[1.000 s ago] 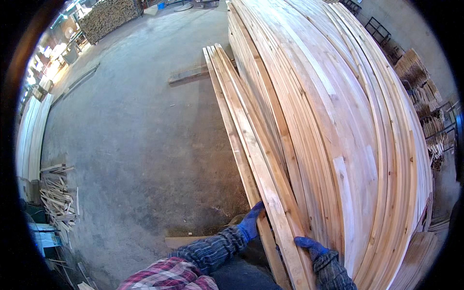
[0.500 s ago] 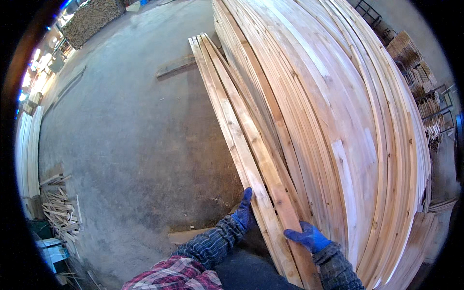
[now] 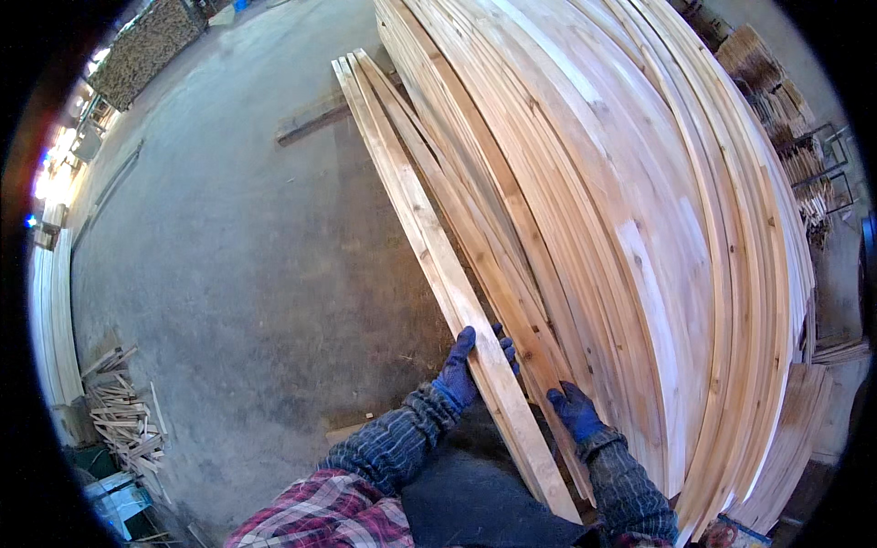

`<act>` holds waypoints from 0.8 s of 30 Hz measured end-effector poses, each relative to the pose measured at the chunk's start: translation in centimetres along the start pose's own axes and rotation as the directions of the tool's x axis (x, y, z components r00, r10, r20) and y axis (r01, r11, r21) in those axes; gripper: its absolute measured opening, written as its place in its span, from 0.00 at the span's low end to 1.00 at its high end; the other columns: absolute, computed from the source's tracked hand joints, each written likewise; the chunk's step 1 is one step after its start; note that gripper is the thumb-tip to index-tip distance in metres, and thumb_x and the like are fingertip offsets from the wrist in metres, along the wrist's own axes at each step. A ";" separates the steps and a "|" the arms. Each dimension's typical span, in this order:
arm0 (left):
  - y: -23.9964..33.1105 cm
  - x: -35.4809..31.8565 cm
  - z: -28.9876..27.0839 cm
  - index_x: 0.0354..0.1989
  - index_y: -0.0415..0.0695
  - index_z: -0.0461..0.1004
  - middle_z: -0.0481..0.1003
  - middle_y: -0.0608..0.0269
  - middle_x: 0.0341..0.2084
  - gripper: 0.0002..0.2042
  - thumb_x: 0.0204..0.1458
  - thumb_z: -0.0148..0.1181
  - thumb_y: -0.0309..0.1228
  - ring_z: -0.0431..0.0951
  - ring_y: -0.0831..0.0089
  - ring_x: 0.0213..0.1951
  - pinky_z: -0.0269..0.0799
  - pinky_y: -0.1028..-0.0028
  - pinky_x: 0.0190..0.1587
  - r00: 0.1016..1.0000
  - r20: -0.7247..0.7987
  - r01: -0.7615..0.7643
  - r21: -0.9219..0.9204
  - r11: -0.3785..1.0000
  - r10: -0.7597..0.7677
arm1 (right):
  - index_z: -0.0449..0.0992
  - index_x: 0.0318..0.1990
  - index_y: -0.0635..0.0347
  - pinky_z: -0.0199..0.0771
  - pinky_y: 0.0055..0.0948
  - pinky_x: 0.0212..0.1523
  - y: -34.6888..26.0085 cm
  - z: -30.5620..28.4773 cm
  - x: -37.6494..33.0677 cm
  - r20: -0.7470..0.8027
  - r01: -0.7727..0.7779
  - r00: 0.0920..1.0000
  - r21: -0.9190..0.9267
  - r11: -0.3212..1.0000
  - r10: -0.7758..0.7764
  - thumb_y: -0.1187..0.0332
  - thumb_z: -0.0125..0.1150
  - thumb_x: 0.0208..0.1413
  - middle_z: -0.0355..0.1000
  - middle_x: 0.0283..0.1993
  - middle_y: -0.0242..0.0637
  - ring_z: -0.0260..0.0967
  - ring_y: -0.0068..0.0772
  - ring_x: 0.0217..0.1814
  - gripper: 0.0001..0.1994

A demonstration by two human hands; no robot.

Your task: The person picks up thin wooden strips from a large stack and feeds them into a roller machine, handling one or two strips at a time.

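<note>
The left hand in a dark-blue glove (image 3: 458,373), just below the middle of the view toward six o'clock, was closed around a pair of long, pale, straight-edged wooden boards (image 3: 509,397), its thumb on top and its fingertips showing past their right edge. The boards lay side by side, running from eleven o'clock down to five.

The right hand in a dark-blue glove (image 3: 576,412), toward half past four, was partly curled at a long, browner wooden board (image 3: 518,324); I could not tell whether it gripped it. That board lay just right of the pair, a narrow gap between them.

From one to four o'clock spread a large stack of light-brown planks (image 3: 658,210). A heap of thin, pale wood offcuts (image 3: 123,420) lay toward eight o'clock on the grey concrete floor (image 3: 265,265).
</note>
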State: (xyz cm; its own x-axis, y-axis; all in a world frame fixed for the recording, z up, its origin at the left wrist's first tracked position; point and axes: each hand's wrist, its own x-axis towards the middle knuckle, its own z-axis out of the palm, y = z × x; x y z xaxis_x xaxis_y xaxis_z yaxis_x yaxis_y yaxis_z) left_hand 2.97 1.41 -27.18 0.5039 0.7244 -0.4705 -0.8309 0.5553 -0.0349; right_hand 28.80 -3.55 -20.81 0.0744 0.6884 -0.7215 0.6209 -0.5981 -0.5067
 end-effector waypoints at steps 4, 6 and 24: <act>-0.5 1.0 0.0 0.69 0.50 0.60 0.71 0.52 0.57 0.42 0.51 0.64 0.60 0.74 0.55 0.57 0.70 0.49 0.61 0.996 -0.089 0.018 0.037 0.999 -0.014 | 0.64 0.66 0.68 0.62 0.40 0.69 0.1 1.4 -0.4 -0.072 0.065 0.995 -0.070 0.995 -0.070 0.49 0.60 0.61 0.66 0.66 0.56 0.64 0.53 0.68 0.34; -0.7 1.5 -0.2 0.69 0.50 0.60 0.70 0.51 0.59 0.41 0.51 0.64 0.60 0.73 0.54 0.58 0.70 0.49 0.62 0.997 -0.081 0.012 0.051 0.999 -0.008 | 0.63 0.67 0.67 0.62 0.40 0.69 0.3 1.6 -1.1 -0.085 0.279 0.951 -0.178 0.944 -0.297 0.50 0.63 0.59 0.66 0.65 0.58 0.64 0.54 0.68 0.36; -0.9 1.8 4.7 0.68 0.50 0.62 0.72 0.50 0.57 0.44 0.48 0.62 0.66 0.74 0.51 0.56 0.70 0.43 0.59 0.972 -0.211 0.127 0.113 0.985 -0.102 | 0.60 0.69 0.69 0.58 0.32 0.68 -10.3 -4.8 -6.5 0.272 0.031 0.957 0.235 0.971 -0.097 0.56 0.77 0.44 0.67 0.63 0.49 0.64 0.40 0.65 0.47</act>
State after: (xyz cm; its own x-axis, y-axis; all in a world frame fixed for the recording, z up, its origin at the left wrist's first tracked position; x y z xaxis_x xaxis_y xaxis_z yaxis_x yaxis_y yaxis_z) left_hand 5.74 4.16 -23.91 0.5246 0.5619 -0.6396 -0.7277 0.6858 0.0056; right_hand 25.65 0.11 -8.60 -0.2009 0.6055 -0.7701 0.4223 -0.6558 -0.6258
